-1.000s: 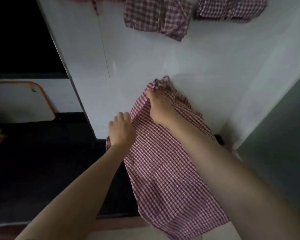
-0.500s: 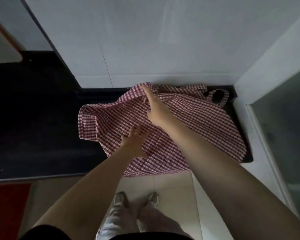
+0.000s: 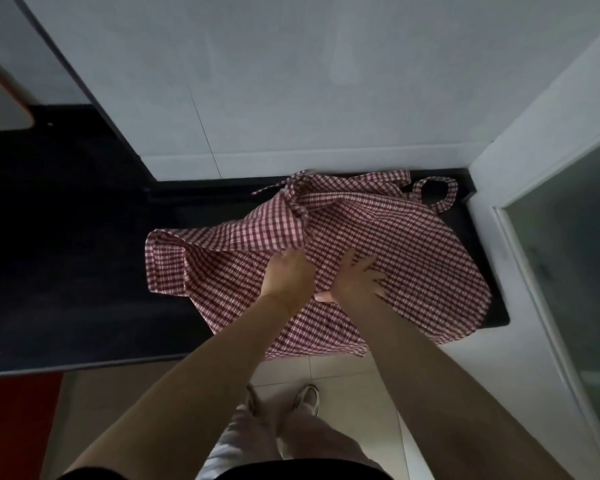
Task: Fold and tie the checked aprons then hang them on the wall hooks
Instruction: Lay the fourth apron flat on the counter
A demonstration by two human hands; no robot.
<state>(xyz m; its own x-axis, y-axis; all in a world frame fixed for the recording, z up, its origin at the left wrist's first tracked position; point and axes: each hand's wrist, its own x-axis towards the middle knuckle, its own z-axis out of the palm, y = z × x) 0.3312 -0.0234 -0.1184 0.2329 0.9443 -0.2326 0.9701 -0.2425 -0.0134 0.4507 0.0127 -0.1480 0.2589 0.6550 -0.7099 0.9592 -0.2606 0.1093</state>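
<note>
A red-and-white checked apron lies crumpled and spread on the dark counter, its lower edge hanging over the front. Its neck loop rests at the back right near the wall, and a strap or fold of cloth runs from the back edge down toward my left hand. My left hand grips that bunched fold in the middle of the apron. My right hand lies beside it, fingers spread flat and pressing on the fabric. No wall hooks are in view.
A white tiled wall rises right behind the counter. A glass panel with a white frame closes off the right side. A light board with an orange rim stands at the far left. Below are floor tiles and a red mat.
My view dropped from the wall with hung aprons to the counter. The apron was laid down there. My right hand slid from its back edge to the middle; my left hand took hold of a fold.
</note>
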